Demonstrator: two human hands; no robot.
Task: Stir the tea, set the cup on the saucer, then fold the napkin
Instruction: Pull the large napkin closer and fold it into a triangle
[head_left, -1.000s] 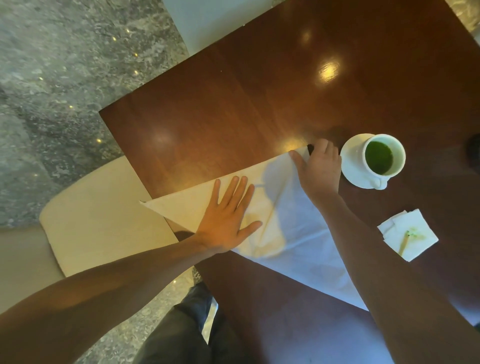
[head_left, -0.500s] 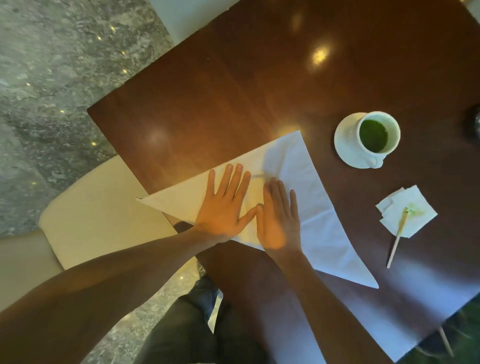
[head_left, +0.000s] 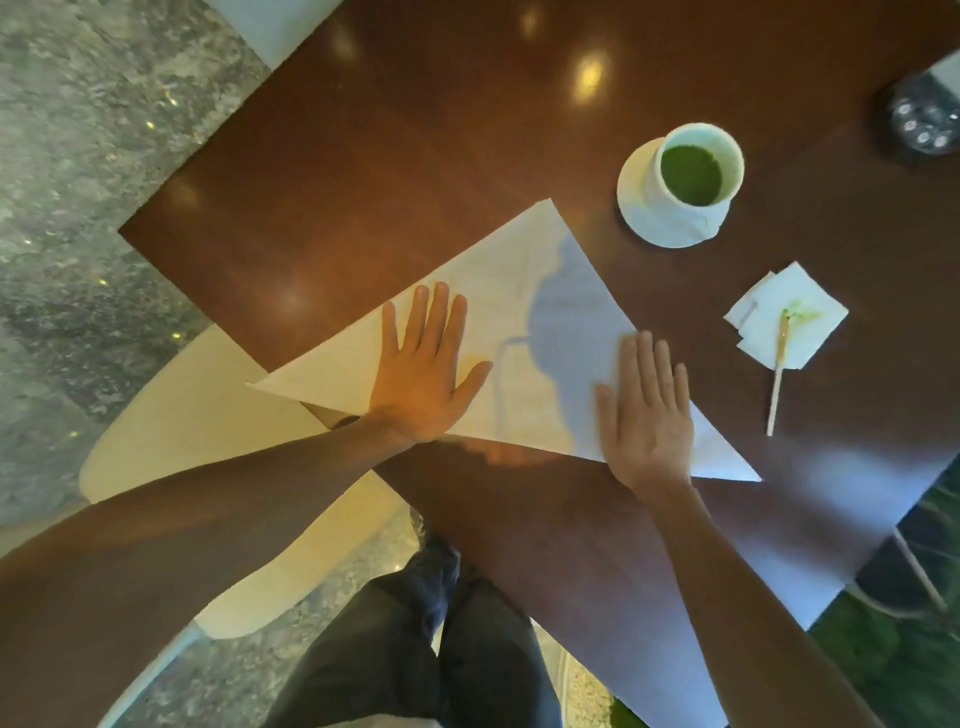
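A white cloth napkin (head_left: 524, 332) lies folded into a triangle on the dark wooden table (head_left: 389, 171). My left hand (head_left: 423, 374) presses flat on its left half, fingers straight and spread. My right hand (head_left: 647, 410) lies flat on its right half near the long edge, fingers straight. A white cup (head_left: 693, 179) of green tea stands on a white saucer (head_left: 636, 208) at the upper right, apart from both hands.
A wooden stir stick (head_left: 777, 379) lies on a small stained paper napkin (head_left: 789, 317) to the right. A dark round object (head_left: 922, 122) sits at the far right edge. A cream chair seat (head_left: 171, 415) is left of the table. My legs show below.
My right hand let go of the far corner, came back beside the left hand, then slid rightward across the napkin. The left hand stayed pressed in place.
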